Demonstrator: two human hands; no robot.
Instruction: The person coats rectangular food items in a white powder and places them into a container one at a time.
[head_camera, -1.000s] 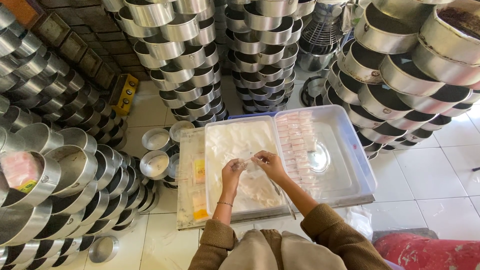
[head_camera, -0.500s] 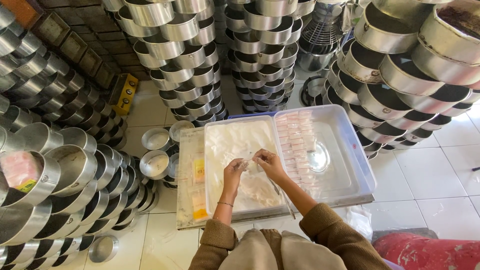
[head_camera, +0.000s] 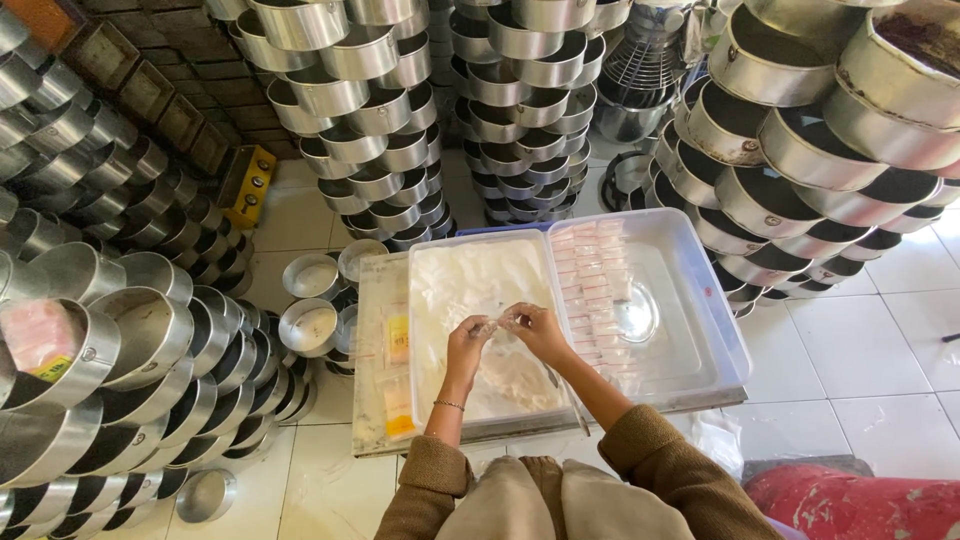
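1. The left hand (head_camera: 468, 338) and the right hand (head_camera: 535, 328) meet over the middle of a clear plastic tub (head_camera: 720, 330); their fingertips pinch a small clear plastic bag (head_camera: 497, 324) between them.
2. The small bag hangs just above a heap of white flour (head_camera: 478, 285) that fills the tub's 9 o'clock half.
3. Toward 3 o'clock from the hands, rows of filled small packets (head_camera: 592, 268) lie in the tub, and a round metal scoop (head_camera: 634, 316) rests beyond them.
4. The tub sits on a low counter (head_camera: 370, 350), where orange-and-white packets (head_camera: 398, 340) lie at its 9 o'clock edge.
5. Small round tins (head_camera: 308, 326) stand on the white tiled floor (head_camera: 870, 350) at 9 o'clock of the counter.
6. Stacks of round metal cake pans (head_camera: 380, 100) rise at 12, 9 and 2 o'clock.
7. A red cloth (head_camera: 860, 505) lies at 5 o'clock.
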